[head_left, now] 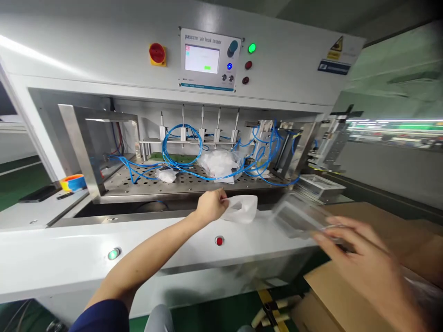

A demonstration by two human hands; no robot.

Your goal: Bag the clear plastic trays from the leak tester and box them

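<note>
White plastic bag (240, 208) sits bunched in the left hand (211, 206), whose fingers close on its edge, just above the white painted front ledge (162, 235) of a leak-testing machine. The right hand (363, 258) is blurred, its fingers curled at the edge of a clear rectangular plastic tray (294, 216), which is held in the air above a brown cardboard box (346, 295) and well apart from the bag. A navy sleeve (100, 318) covers the upper left arm.

Behind the ledge, a perforated steel plate (183, 182) carries two more crumpled white plastic bags (218, 165) among looped blue pneumatic tubing (182, 145), below a row of four upright metal cylinders (202, 131). Above them, the white machine housing (86, 60) bears a lit display labelled "air leak tester" (202, 59), a red-and-yellow rotary switch (157, 54) and a glowing green lamp (252, 48). A stack of clear trays (320, 186) stands to the right of the plate, while an orange-and-blue tape roll (72, 182) and a black phone (38, 193) lie on a white side shelf (34, 210) at the left. The floor is green.
</note>
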